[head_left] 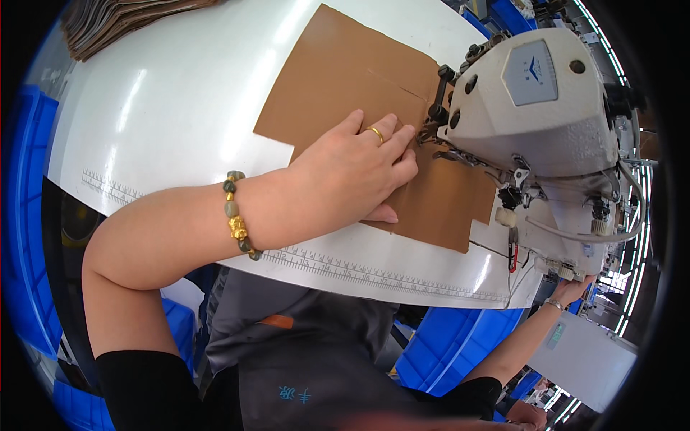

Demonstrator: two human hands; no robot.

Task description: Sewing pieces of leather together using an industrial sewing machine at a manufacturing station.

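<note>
My left hand [359, 167] lies on a brown leather-like panel [345, 65], its fingers stretched out and pressing close to the presser foot of a sewing machine [532, 115]. The panel is flat on the white table, with notched corners and a crease or seam line across it. Part of it passes under the machine head. Over at the far right end of the machine, my right hand [572, 289] touches the machine body. Its fingers are mostly hidden there, so their grip does not show. A small red-handled tool, perhaps thread snips [512, 251], lies beside the panel.
A stack of brown panels [122, 25] sits at the back left of the white table [165, 86]. Printed rulers run along the front edge. Blue bins [445, 345] stand below the table and at the left [29, 215]. A pale hose [589, 235] loops off the machine.
</note>
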